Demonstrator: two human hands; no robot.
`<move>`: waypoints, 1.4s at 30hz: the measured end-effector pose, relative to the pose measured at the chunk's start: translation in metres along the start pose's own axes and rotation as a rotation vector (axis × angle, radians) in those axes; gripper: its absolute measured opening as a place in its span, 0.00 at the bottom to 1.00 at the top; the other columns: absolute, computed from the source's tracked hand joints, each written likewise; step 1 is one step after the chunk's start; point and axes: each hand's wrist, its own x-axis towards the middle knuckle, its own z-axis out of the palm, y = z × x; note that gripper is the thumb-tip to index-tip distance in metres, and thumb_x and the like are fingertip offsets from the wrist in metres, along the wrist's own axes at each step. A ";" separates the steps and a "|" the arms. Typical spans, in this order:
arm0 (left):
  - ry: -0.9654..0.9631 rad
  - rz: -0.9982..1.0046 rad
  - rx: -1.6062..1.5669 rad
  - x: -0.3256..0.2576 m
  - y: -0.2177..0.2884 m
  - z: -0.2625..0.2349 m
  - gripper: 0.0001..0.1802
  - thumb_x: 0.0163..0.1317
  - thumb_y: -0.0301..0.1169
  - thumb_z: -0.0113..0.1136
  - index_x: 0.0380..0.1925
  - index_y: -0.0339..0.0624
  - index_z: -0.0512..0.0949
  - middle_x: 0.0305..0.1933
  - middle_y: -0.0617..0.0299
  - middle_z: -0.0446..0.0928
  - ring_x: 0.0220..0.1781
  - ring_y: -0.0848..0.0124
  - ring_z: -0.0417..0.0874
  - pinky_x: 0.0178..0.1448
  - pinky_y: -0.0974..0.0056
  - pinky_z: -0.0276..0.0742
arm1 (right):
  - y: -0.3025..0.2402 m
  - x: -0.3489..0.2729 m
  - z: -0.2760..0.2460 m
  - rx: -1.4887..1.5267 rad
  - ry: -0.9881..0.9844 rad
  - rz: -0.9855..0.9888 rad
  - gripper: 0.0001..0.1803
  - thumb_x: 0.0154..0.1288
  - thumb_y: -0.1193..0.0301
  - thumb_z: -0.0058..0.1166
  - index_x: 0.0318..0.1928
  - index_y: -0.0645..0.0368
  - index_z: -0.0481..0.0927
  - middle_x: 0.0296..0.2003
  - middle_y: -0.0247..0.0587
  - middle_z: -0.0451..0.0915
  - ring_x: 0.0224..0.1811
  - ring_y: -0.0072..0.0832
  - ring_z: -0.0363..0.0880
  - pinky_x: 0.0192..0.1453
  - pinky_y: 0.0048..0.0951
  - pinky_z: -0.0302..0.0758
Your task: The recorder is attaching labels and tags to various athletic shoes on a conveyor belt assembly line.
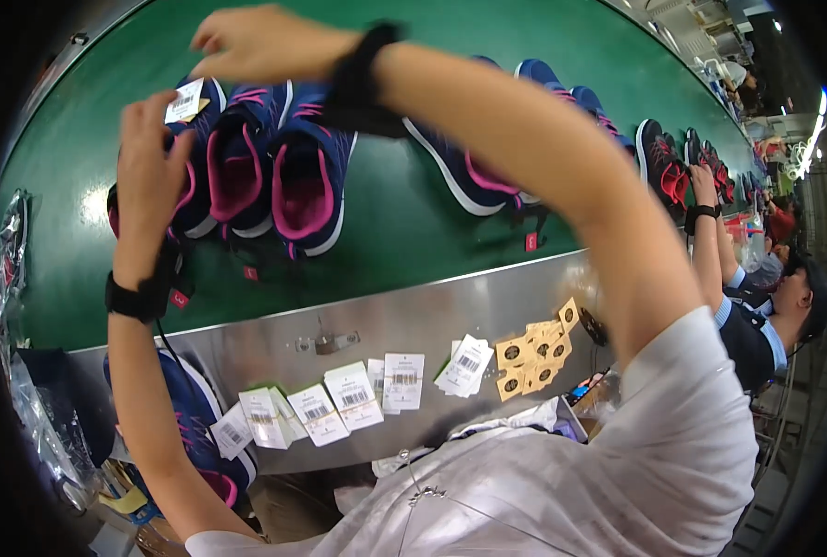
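My left hand (154, 158) is over the leftmost navy sneaker (207, 102), thumb apart from its raised fingers and nothing visible between them. On that shoe lies a white barcode tag (184, 100) with a tan card partly under it. Smeared by motion, my right hand (260, 42) hangs above the toes of the row, its fingers pointing left; whether it holds anything does not show. Beside the tagged shoe stand more navy sneakers with pink linings, including a middle one (237, 167) and a right one (307, 186). My right forearm partly hides further navy sneakers (455, 167).
Barcode tags (353, 395) and tan square cards (534, 357) lie in piles along the metal ledge (441, 302). Another navy sneaker (191, 408) rests by my left forearm. Farther right along the green belt (386, 246), a co-worker's hand (703, 186) touches black-and-red shoes (662, 162).
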 end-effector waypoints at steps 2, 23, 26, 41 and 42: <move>-0.262 0.018 -0.046 -0.009 0.047 -0.002 0.21 0.55 0.36 0.63 0.49 0.45 0.73 0.37 0.50 0.74 0.38 0.56 0.77 0.42 0.57 0.73 | 0.016 -0.041 -0.076 -0.184 -0.128 0.027 0.26 0.62 0.54 0.52 0.51 0.61 0.74 0.39 0.49 0.81 0.41 0.41 0.80 0.45 0.36 0.77; -0.801 0.249 0.654 -0.058 0.079 -0.012 0.37 0.43 0.67 0.58 0.54 0.66 0.75 0.42 0.52 0.76 0.42 0.56 0.80 0.49 0.52 0.67 | 0.044 -0.381 -0.216 -0.246 -0.447 0.704 0.29 0.55 0.58 0.63 0.53 0.60 0.71 0.49 0.47 0.75 0.54 0.34 0.73 0.59 0.31 0.67; -0.775 0.217 0.673 -0.055 0.083 -0.019 0.36 0.42 0.65 0.60 0.49 0.58 0.79 0.43 0.55 0.77 0.47 0.58 0.78 0.53 0.52 0.65 | 0.054 -0.379 -0.202 -0.382 -0.301 0.501 0.29 0.54 0.54 0.64 0.49 0.62 0.73 0.46 0.51 0.77 0.49 0.40 0.76 0.52 0.34 0.70; -0.145 0.284 0.339 -0.069 0.203 0.089 0.31 0.47 0.37 0.72 0.50 0.36 0.72 0.34 0.51 0.79 0.32 0.66 0.81 0.37 0.66 0.76 | -0.036 -0.369 -0.256 -0.889 -0.486 0.580 0.25 0.56 0.59 0.61 0.49 0.61 0.73 0.34 0.55 0.79 0.38 0.48 0.79 0.41 0.39 0.75; -0.106 0.245 0.225 -0.066 0.214 0.078 0.27 0.45 0.37 0.71 0.45 0.39 0.76 0.32 0.50 0.79 0.31 0.65 0.82 0.35 0.65 0.76 | -0.066 -0.356 -0.256 -0.983 -0.442 0.470 0.23 0.58 0.60 0.59 0.49 0.61 0.73 0.33 0.55 0.79 0.38 0.48 0.79 0.40 0.40 0.74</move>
